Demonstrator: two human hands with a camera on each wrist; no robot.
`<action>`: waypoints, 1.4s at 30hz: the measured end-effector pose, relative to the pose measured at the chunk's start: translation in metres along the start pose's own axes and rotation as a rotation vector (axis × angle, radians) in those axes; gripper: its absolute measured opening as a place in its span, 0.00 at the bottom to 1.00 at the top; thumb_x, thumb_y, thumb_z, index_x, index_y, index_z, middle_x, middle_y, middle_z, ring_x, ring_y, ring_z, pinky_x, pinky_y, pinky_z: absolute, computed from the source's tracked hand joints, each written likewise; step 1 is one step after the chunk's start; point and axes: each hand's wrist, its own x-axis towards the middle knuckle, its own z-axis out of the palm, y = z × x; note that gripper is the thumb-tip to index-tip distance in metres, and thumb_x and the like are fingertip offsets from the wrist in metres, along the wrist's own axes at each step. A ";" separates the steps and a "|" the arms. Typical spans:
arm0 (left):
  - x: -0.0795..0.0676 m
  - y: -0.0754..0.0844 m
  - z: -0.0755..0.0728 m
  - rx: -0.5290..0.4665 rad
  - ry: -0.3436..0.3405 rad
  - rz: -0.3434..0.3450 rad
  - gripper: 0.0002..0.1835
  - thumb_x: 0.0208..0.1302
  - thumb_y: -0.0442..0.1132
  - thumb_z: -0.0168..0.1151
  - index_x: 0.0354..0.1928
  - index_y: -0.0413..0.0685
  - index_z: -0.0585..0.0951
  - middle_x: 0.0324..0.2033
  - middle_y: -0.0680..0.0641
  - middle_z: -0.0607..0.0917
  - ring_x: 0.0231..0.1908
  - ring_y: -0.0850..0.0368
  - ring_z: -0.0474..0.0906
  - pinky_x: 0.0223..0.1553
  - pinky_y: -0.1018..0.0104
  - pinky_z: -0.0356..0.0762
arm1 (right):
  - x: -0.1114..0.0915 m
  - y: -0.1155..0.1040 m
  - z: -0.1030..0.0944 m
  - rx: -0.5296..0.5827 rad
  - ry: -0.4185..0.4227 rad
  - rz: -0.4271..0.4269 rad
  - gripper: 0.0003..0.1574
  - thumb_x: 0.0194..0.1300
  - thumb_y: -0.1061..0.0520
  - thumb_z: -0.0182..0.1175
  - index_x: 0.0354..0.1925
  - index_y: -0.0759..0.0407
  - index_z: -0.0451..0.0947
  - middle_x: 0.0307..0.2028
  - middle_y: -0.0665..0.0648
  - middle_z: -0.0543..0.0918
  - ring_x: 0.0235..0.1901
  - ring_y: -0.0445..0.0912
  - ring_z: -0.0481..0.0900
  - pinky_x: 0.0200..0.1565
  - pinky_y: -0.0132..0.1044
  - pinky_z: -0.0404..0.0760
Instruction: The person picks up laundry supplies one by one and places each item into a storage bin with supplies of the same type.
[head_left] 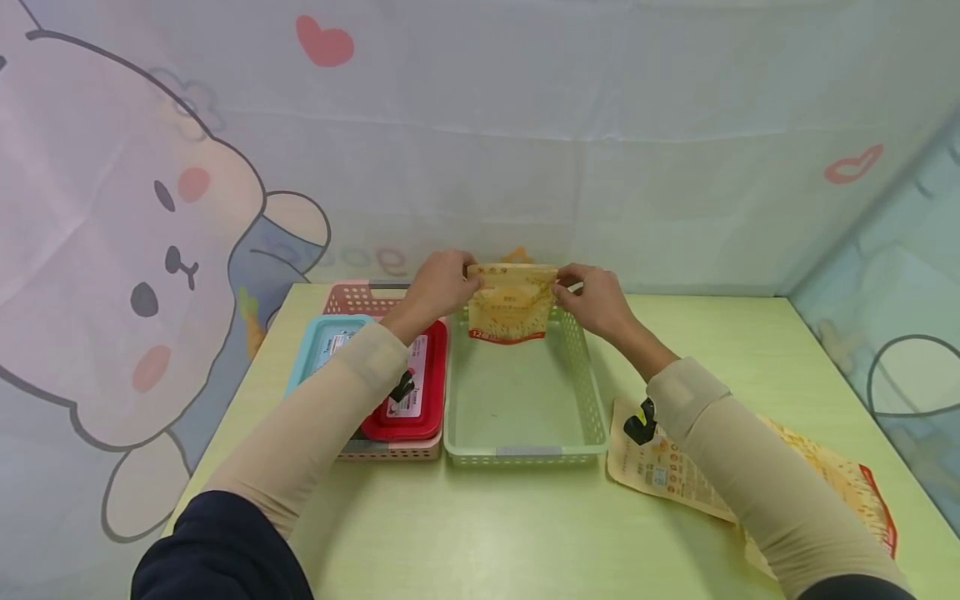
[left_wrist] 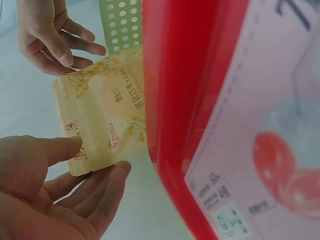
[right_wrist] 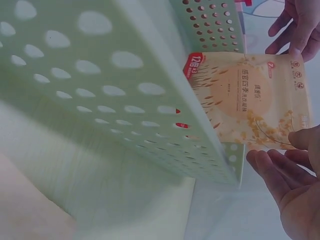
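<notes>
A yellow pouch (head_left: pixel 512 304) with a red bottom edge hangs upright at the far end of the green basket (head_left: pixel 525 454). My left hand (head_left: pixel 438 287) pinches its upper left corner between thumb and fingers. At the opposite upper corner, my right hand (head_left: pixel 596 302) pinches it the same way. The left wrist view shows the pouch (left_wrist: pixel 107 110) with the left hand (left_wrist: pixel 70 185) at one corner. In the right wrist view, the pouch's lower end (right_wrist: pixel 200 70) reaches past the basket's rim, and the right hand (right_wrist: pixel 292 180) holds the other end.
Left of the green basket stands a pink basket (head_left: pixel 390 450) holding a red-lidded box (head_left: pixel 431 375) and a light blue-lidded box (head_left: pixel 315 346). Larger yellow bags (head_left: pixel 675 471) lie on the table at the right, partly under the right forearm. A printed cloth (head_left: pixel 480 125) hangs behind the table.
</notes>
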 end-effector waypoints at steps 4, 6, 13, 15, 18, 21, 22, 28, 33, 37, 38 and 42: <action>-0.001 -0.001 -0.002 -0.013 0.010 -0.004 0.19 0.80 0.41 0.58 0.65 0.40 0.80 0.53 0.41 0.86 0.42 0.49 0.82 0.46 0.54 0.83 | 0.000 -0.001 -0.001 -0.016 0.000 0.002 0.23 0.81 0.55 0.60 0.66 0.66 0.78 0.55 0.65 0.86 0.48 0.58 0.89 0.45 0.51 0.88; 0.000 -0.001 -0.002 -0.013 0.018 -0.005 0.20 0.80 0.41 0.58 0.66 0.39 0.79 0.56 0.40 0.84 0.46 0.48 0.82 0.50 0.53 0.83 | 0.000 -0.002 -0.003 -0.017 -0.002 0.005 0.23 0.81 0.55 0.60 0.67 0.65 0.78 0.55 0.65 0.86 0.49 0.58 0.89 0.45 0.52 0.88; 0.002 -0.004 -0.002 0.009 0.016 -0.003 0.24 0.80 0.43 0.59 0.70 0.38 0.76 0.61 0.38 0.82 0.56 0.44 0.81 0.57 0.51 0.82 | -0.001 -0.003 -0.003 -0.019 -0.021 0.007 0.25 0.81 0.55 0.59 0.69 0.65 0.76 0.57 0.66 0.85 0.52 0.60 0.88 0.48 0.53 0.88; 0.003 -0.005 -0.002 0.008 0.012 -0.004 0.25 0.79 0.44 0.59 0.71 0.38 0.75 0.61 0.38 0.82 0.57 0.44 0.81 0.58 0.51 0.82 | -0.001 -0.002 -0.004 -0.022 -0.026 0.007 0.25 0.81 0.55 0.59 0.69 0.65 0.76 0.57 0.66 0.85 0.52 0.60 0.88 0.48 0.53 0.87; 0.004 -0.006 -0.002 0.007 0.008 -0.003 0.26 0.79 0.44 0.60 0.71 0.37 0.74 0.62 0.37 0.82 0.58 0.43 0.80 0.59 0.50 0.81 | -0.001 -0.002 -0.004 -0.021 -0.033 0.010 0.25 0.81 0.56 0.59 0.68 0.65 0.76 0.57 0.65 0.85 0.52 0.60 0.88 0.49 0.54 0.87; 0.005 -0.006 -0.002 0.004 0.007 -0.007 0.27 0.79 0.45 0.60 0.72 0.37 0.74 0.63 0.37 0.81 0.59 0.43 0.80 0.60 0.50 0.80 | -0.001 -0.002 -0.005 -0.025 -0.039 0.011 0.25 0.81 0.56 0.59 0.68 0.65 0.76 0.57 0.65 0.85 0.52 0.60 0.88 0.49 0.54 0.87; 0.006 -0.006 -0.002 0.003 0.007 -0.010 0.27 0.79 0.45 0.61 0.72 0.37 0.73 0.63 0.37 0.81 0.60 0.43 0.80 0.60 0.50 0.80 | -0.001 -0.002 -0.005 -0.025 -0.040 0.012 0.25 0.81 0.55 0.59 0.68 0.65 0.76 0.57 0.65 0.85 0.52 0.60 0.88 0.49 0.54 0.87; 0.007 -0.007 -0.002 -0.020 0.006 -0.024 0.30 0.78 0.45 0.62 0.74 0.36 0.70 0.64 0.37 0.80 0.61 0.43 0.79 0.62 0.49 0.78 | -0.001 0.001 -0.005 -0.034 -0.042 0.008 0.25 0.81 0.55 0.59 0.69 0.65 0.75 0.57 0.65 0.85 0.53 0.60 0.87 0.50 0.55 0.86; 0.006 -0.007 -0.002 -0.004 0.015 -0.028 0.32 0.79 0.46 0.61 0.75 0.34 0.68 0.67 0.36 0.77 0.65 0.41 0.76 0.66 0.49 0.75 | -0.001 0.003 -0.003 -0.041 -0.043 -0.001 0.25 0.80 0.55 0.60 0.68 0.66 0.75 0.57 0.65 0.85 0.53 0.61 0.87 0.51 0.56 0.86; 0.005 -0.008 -0.003 0.016 0.042 -0.033 0.33 0.79 0.46 0.60 0.75 0.31 0.66 0.68 0.35 0.75 0.67 0.40 0.73 0.68 0.48 0.73 | -0.001 0.004 -0.005 -0.050 -0.046 -0.003 0.25 0.80 0.54 0.60 0.68 0.65 0.76 0.57 0.65 0.85 0.53 0.61 0.87 0.52 0.56 0.85; 0.005 -0.008 -0.003 0.020 0.051 -0.035 0.34 0.79 0.46 0.60 0.75 0.30 0.67 0.68 0.35 0.75 0.67 0.40 0.73 0.68 0.48 0.73 | -0.001 0.004 -0.006 -0.050 -0.049 -0.004 0.25 0.80 0.54 0.61 0.68 0.65 0.76 0.57 0.65 0.85 0.53 0.61 0.87 0.52 0.56 0.85; 0.005 -0.008 -0.004 0.023 0.071 -0.034 0.33 0.78 0.47 0.60 0.73 0.30 0.68 0.66 0.35 0.77 0.66 0.40 0.75 0.67 0.48 0.75 | -0.002 0.006 -0.009 -0.064 -0.059 -0.012 0.26 0.80 0.53 0.60 0.68 0.65 0.75 0.58 0.65 0.85 0.54 0.61 0.86 0.53 0.57 0.84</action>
